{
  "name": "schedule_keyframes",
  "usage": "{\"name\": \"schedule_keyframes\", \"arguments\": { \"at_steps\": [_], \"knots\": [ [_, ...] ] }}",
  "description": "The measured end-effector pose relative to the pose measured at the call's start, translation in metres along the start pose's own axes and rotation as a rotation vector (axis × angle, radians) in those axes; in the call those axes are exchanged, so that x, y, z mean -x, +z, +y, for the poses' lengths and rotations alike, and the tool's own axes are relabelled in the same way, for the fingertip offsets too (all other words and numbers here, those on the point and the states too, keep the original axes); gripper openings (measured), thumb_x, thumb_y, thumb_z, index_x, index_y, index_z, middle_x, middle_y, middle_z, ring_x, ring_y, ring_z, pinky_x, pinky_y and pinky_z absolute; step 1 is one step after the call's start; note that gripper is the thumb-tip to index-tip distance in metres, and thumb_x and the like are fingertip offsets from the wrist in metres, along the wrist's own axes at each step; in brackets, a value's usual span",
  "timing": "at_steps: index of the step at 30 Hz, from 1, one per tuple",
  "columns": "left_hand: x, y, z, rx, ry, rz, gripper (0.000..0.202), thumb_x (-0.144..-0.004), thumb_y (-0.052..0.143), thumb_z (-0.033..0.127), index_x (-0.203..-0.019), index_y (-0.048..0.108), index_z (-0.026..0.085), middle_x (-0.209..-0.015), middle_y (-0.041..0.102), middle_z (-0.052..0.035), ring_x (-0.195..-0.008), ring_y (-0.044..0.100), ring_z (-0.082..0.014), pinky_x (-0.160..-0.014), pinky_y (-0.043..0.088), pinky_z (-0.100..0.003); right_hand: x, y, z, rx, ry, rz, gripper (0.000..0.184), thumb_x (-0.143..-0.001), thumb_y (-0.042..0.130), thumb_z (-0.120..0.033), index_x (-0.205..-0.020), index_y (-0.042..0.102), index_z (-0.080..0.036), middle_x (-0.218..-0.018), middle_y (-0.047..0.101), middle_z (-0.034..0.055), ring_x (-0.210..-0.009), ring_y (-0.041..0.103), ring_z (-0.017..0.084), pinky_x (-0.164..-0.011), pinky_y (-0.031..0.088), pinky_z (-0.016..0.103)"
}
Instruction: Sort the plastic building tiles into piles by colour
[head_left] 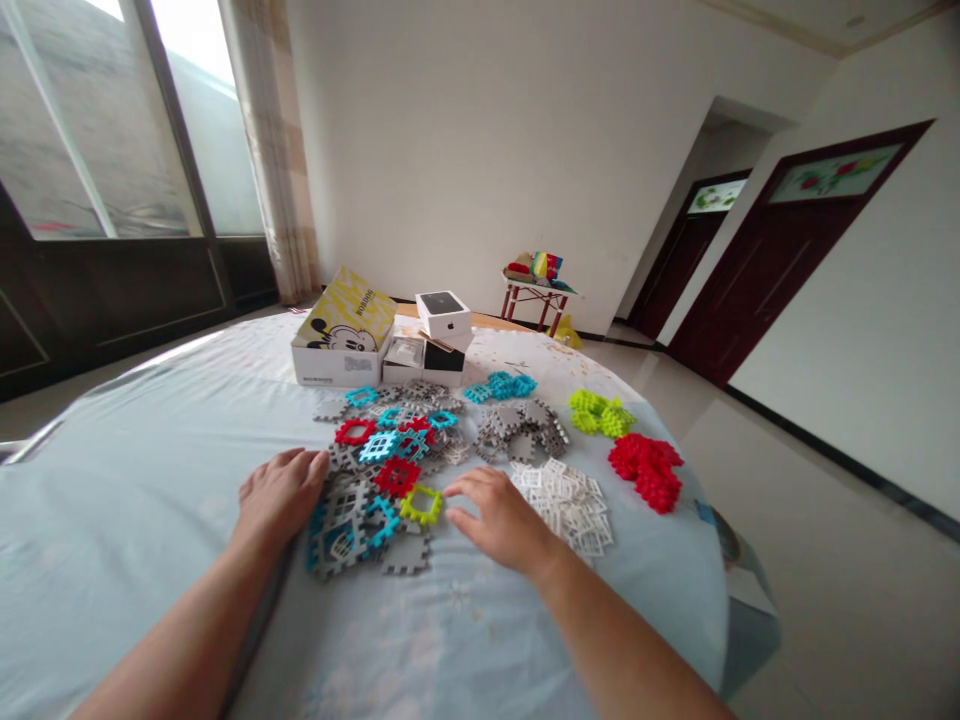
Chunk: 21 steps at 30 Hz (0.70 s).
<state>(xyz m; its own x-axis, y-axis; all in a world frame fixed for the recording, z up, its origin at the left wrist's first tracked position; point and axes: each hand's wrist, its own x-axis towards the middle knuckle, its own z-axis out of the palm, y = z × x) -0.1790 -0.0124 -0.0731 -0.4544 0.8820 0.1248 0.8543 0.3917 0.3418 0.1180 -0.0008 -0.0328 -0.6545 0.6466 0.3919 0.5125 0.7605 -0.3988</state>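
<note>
My left hand rests at the left side of a mixed pile of toothed plastic building tiles, fingers stretched out and nothing in it. My right hand hovers or lies just right of that pile, its fingers apart and empty. Nearest to its fingertips is a lime-green frame tile. Beside that tile are a red tile, a blue tile and a grey tile. A heap of small white window pieces spreads to the right of my right hand, partly behind it.
Sorted heaps hold grey tiles, blue tiles, green tiles and red tiles. Behind stand a yellow-lidded shoe box and a white phone box. A pale cloth covers the round table.
</note>
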Motion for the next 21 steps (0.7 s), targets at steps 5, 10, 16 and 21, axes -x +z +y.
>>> {"name": "schedule_keyframes", "arguments": {
  "at_steps": [5,10,16,21],
  "knots": [
    [-0.005,0.001,-0.004,-0.021,-0.005,-0.03,0.064,-0.082,0.013,0.055,-0.115,0.056,0.021,-0.13,0.047,-0.0105,-0.121,0.039,-0.031,-0.1,0.027,-0.046,-0.009,0.035,-0.001,0.035,-0.038,-0.054,0.028,-0.075,0.065,-0.03,-0.102,0.061,-0.022,-0.106,0.061,0.0042,-0.101,0.052,0.018,-0.089,0.038,0.031],
    [-0.013,0.005,-0.008,-0.063,-0.01,-0.051,0.065,-0.08,0.012,0.056,-0.115,0.055,0.022,-0.132,0.046,-0.0082,-0.121,0.038,-0.03,-0.101,0.027,-0.044,-0.007,0.043,0.002,0.046,-0.025,-0.063,0.016,-0.077,0.063,-0.027,-0.093,0.063,-0.021,-0.107,0.061,0.0033,-0.103,0.052,0.017,-0.091,0.037,0.031],
    [-0.016,0.008,-0.014,-0.083,-0.007,-0.07,0.067,-0.079,0.011,0.057,-0.114,0.055,0.022,-0.13,0.048,-0.0089,-0.119,0.041,-0.0305,-0.099,0.029,-0.044,0.0,0.003,0.005,-0.084,0.015,0.019,0.017,-0.077,0.062,-0.023,-0.093,0.062,-0.02,-0.113,0.058,0.006,-0.108,0.051,0.016,-0.095,0.037,0.029],
    [-0.019,0.01,-0.015,-0.095,-0.017,-0.064,0.067,-0.078,0.011,0.058,-0.114,0.055,0.023,-0.132,0.047,-0.0077,-0.118,0.043,-0.0299,-0.098,0.031,-0.043,0.008,-0.052,0.063,-0.027,0.212,0.263,0.014,-0.076,0.059,-0.021,-0.09,0.061,-0.018,-0.107,0.06,0.0076,-0.104,0.054,0.017,-0.093,0.039,0.03]
  ]
}}
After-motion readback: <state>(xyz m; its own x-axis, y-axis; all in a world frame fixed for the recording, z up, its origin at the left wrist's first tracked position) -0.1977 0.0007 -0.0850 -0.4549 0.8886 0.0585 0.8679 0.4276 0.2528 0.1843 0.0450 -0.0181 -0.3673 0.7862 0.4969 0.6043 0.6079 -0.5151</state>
